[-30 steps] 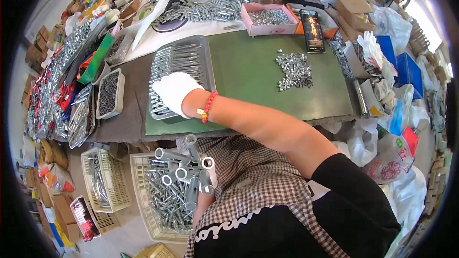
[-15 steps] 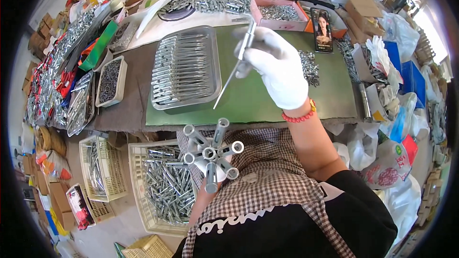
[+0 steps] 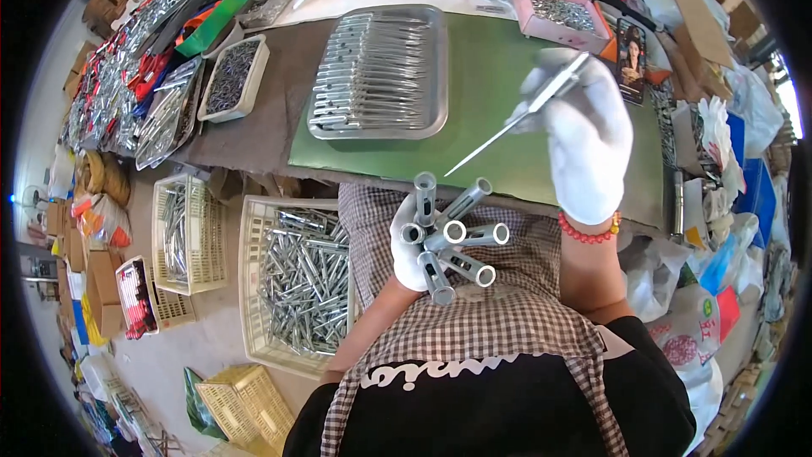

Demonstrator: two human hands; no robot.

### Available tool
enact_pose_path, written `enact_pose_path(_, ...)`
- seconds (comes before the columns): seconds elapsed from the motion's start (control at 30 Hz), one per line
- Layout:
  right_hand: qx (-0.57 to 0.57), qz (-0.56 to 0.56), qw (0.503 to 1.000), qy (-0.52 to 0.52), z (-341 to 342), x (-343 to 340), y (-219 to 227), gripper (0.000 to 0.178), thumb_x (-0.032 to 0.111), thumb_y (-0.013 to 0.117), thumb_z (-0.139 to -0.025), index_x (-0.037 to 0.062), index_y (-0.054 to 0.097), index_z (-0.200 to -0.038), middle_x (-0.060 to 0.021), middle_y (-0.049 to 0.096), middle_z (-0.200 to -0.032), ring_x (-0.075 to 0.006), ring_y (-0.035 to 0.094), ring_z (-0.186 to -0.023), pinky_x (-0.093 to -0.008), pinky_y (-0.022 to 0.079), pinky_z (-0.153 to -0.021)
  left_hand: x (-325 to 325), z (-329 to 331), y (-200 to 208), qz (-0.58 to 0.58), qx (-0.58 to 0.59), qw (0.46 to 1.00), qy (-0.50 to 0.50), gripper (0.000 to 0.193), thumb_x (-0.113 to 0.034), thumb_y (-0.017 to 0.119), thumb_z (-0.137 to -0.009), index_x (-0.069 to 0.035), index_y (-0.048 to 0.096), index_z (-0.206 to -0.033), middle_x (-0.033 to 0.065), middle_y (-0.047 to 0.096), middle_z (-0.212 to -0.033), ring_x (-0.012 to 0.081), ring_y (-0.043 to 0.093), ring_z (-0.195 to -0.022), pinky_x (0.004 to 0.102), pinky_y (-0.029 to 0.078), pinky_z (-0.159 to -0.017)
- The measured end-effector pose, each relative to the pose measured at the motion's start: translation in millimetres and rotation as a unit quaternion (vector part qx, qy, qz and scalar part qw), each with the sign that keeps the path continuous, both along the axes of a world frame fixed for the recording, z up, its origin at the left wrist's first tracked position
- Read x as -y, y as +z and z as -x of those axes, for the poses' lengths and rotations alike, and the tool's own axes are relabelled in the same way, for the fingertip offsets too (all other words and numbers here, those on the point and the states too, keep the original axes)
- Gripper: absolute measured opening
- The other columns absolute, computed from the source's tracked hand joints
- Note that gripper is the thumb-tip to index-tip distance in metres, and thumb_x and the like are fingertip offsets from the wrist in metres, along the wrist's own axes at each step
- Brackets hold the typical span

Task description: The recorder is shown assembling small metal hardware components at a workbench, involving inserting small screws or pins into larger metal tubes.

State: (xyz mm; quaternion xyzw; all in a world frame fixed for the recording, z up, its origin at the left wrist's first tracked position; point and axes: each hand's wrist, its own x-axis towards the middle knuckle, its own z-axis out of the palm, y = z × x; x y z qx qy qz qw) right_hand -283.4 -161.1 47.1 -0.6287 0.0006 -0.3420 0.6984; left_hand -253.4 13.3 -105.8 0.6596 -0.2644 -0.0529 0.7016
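My left hand (image 3: 406, 250), in a white glove, is closed round a fanned bunch of hollow slotted metal tubes (image 3: 453, 232) over my lap, their open ends facing up. Above the green mat, my gloved right hand (image 3: 589, 140) pinches a slim metal rod (image 3: 558, 80) with a thick upper body and a thin shaft. The shaft slants down and left, its tip above the mat's near edge, apart from the tubes. Left of that hand lies a clear tray (image 3: 441, 68) holding rows of similar pointed metal rods (image 3: 368, 76).
Below the table's left side stands a cream crate (image 3: 251, 288) of metal tubes. A white bin of dark small parts (image 3: 234, 74) sits left of the tray. At the back right are a pink box (image 3: 584, 36) of small metal parts and a phone (image 3: 630, 59).
The whole view has shifted, so the table sits higher and further right. My right hand has lowered the rod toward the tubes. The tube bunch has tilted, and more of my left glove shows.
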Motion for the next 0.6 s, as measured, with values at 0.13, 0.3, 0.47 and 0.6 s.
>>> enact_pose_path(0.13,0.031,0.140,0.988,0.050,-11.6,-10.6,-12.1,0.028,0.007,0.066,-0.087,-0.0021,0.060,-0.112,-0.0113,0.068,-0.104,-0.0152,0.068,-0.085,-0.0277,0.058,-0.075,-9.3,-1.6,-23.4,0.431,-0.518,0.726,-0.137,0.022,-0.027,0.037,-0.104,-0.010,0.050,-0.102,0.0034,0.061,-0.081,0.0169,0.063,-0.061,0.0310,0.057,-0.047)
enact_pose_path(0.3,-0.069,0.360,0.930,0.030,-13.3,-17.5,-8.6,0.028,0.001,0.067,-0.077,0.0025,0.065,-0.105,-0.0089,0.069,-0.096,-0.0204,0.069,-0.084,-0.0310,0.056,-0.075,-13.4,0.4,-59.8,0.123,-0.032,0.992,0.006,0.040,-0.018,0.076,-0.080,-0.003,0.052,-0.108,0.0018,0.062,-0.084,0.0124,0.063,-0.068,0.0235,0.054,-0.058)
enact_pose_path(0.47,-0.063,0.383,0.922,0.010,-10.6,-13.5,-3.0,0.031,0.003,0.069,-0.073,0.0059,0.066,-0.103,-0.0075,0.069,-0.091,-0.0232,0.069,-0.082,-0.0322,0.056,-0.074,-17.1,1.3,-52.1,0.153,-0.154,0.973,-0.083,0.052,-0.046,0.051,-0.095,-0.007,0.049,-0.128,0.0082,0.062,-0.114,0.0161,0.065,-0.098,0.0318,0.060,-0.079)
enact_pose_path(0.6,-0.047,0.398,0.916,0.010,-9.9,-13.6,2.3,0.031,0.005,0.069,-0.073,0.0075,0.067,-0.103,-0.0072,0.068,-0.091,-0.0245,0.068,-0.080,-0.0332,0.056,-0.072,-17.1,-1.1,-47.6,0.132,-0.158,0.971,-0.124,0.053,-0.046,0.049,-0.095,-0.005,0.049,-0.129,0.0103,0.061,-0.116,0.0178,0.066,-0.098,0.0338,0.061,-0.077)
